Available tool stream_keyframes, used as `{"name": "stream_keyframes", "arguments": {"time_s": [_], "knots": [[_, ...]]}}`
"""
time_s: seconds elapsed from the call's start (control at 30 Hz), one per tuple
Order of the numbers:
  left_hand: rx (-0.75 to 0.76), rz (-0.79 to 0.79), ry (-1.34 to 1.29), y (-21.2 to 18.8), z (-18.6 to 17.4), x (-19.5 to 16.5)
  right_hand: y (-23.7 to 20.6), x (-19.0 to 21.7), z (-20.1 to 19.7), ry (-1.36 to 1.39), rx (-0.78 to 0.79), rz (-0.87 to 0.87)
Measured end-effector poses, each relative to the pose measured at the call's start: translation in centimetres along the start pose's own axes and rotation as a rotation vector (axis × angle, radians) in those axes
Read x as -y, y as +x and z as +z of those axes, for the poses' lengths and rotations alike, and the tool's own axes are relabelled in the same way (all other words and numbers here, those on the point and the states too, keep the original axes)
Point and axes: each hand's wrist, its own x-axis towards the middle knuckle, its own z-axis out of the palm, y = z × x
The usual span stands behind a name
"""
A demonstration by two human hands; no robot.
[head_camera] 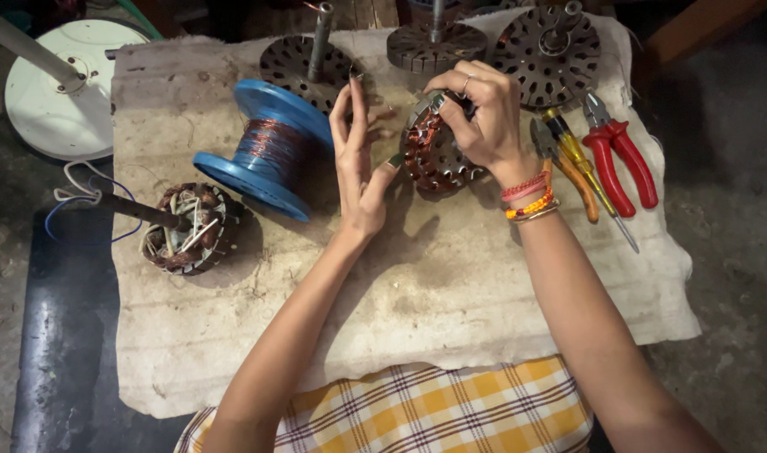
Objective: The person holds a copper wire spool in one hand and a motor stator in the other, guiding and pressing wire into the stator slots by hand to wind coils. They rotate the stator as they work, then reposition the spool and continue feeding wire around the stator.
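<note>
Gripping the copper-wound stator (434,155) upper centre by its steel rim, right hand (484,113) fingers clenched, left hand (358,164) open alongside; judged heavy, rigid, windings fragile.

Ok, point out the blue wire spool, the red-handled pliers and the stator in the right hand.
blue wire spool (270,147), head view, on its copper winding.
red-handled pliers (622,164), head view, on the handles.
stator (429,155), head view, on its copper coils.

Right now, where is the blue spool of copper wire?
In the head view, the blue spool of copper wire lies on its side on the cloth, left of centre, just left of the open left hand and up-right of a wound stator.
</note>
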Motion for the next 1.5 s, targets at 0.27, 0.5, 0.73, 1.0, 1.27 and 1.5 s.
{"name": "stream_keyframes", "arguments": {"time_s": [0.27, 0.5, 0.73, 1.0, 1.27, 1.5], "knots": [[0.01, -0.003, -0.123, 0.1, 0.2, 0.3, -0.1, -0.6, 0.3, -0.007, 0.005, -0.015], [-0.094, 0.058, -0.096, 0.1, -0.2, 0.1, -0.3, -1.0, 0.5, -0.044, 0.02, -0.036], [-0.135, 0.119, -0.085, 0.1, -0.2, 0.0, -0.1, -0.2, 0.0, -0.06, 0.035, -0.035], [-0.115, 0.271, 0.241, -0.6, 0.6, 0.6, 0.1, 0.1, 0.0, -0.083, 0.007, -0.045], [0.276, 0.366, 0.445, -1.2, -0.1, 0.4, 0.0, -0.2, 0.4, -0.08, -0.01, -0.03], [0.292, 0.32, 0.613, -0.1, 0.2, 0.4, 0.1, 0.0, 0.3, -0.082, -0.013, -0.014]]}}
